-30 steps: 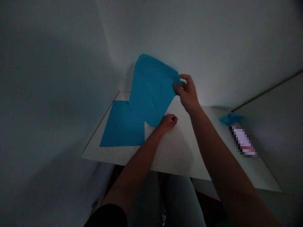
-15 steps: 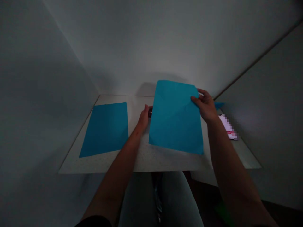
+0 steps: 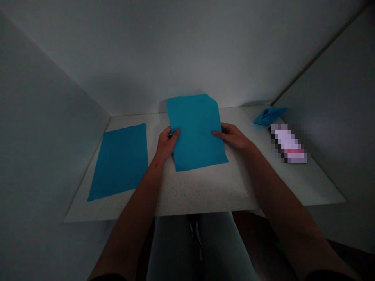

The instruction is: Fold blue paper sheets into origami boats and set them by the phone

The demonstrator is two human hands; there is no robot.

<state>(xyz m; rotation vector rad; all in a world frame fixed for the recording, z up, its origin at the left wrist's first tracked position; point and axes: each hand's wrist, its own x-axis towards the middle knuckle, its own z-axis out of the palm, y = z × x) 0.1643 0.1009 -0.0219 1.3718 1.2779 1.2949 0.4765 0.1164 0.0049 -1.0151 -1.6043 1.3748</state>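
Observation:
Between my two hands a sheet of blue paper (image 3: 197,146) is held up at a tilt above the table. My left hand (image 3: 166,145) grips its left edge, thumb on the front and fingers behind. On the opposite edge, my right hand (image 3: 233,135) pinches the sheet the same way, its fingertips hidden behind the paper. The sheet's top right corner looks bent or cut off. To the left, a second blue sheet (image 3: 120,162) lies flat on the table, near my left forearm.
The white speckled table (image 3: 202,195) stands against walls at the back and both sides. At the right rear lies a folded blue paper piece (image 3: 268,116), shaped like a boat. A pixelated phone-like device (image 3: 288,144) rests in front of it.
My left hand has taken hold of the sheet's left edge. The right hand has slid lower on its edge, and the sheet has shifted left. The view has turned slightly right.

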